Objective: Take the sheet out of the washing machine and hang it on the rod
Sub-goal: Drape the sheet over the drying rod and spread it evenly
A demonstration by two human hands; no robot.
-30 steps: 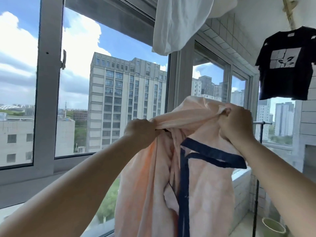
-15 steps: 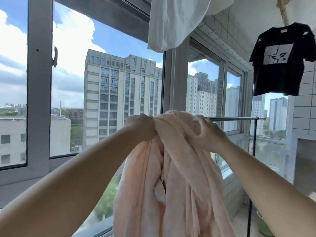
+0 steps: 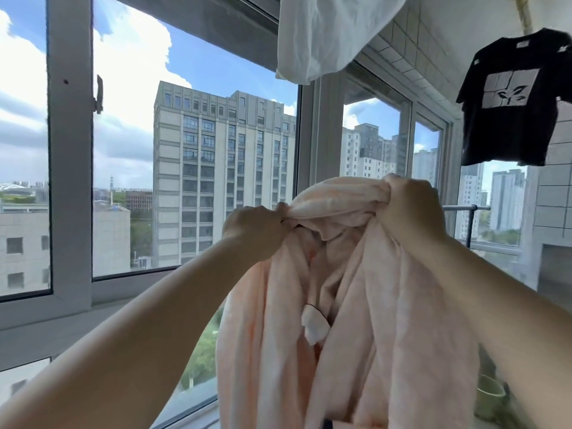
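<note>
A pale pink sheet hangs bunched in front of me, held up at chest height. My left hand grips its top edge on the left. My right hand grips a gathered fold at the top right. The metal rod runs level behind my right hand; only its right end and an upright post show. The sheet hides the rest of the rod, and I cannot tell whether the cloth lies over it. A small white tag sticks out among the folds.
A white cloth hangs overhead at top centre. A black T-shirt hangs at the upper right by a tiled wall. Large windows run along the left and front. A pale pot sits on the floor at lower right.
A second ago a dark blue strip showed on the sheet; it has dropped almost out of view. My right hand has moved up and to the right, spreading the top edge wider.
</note>
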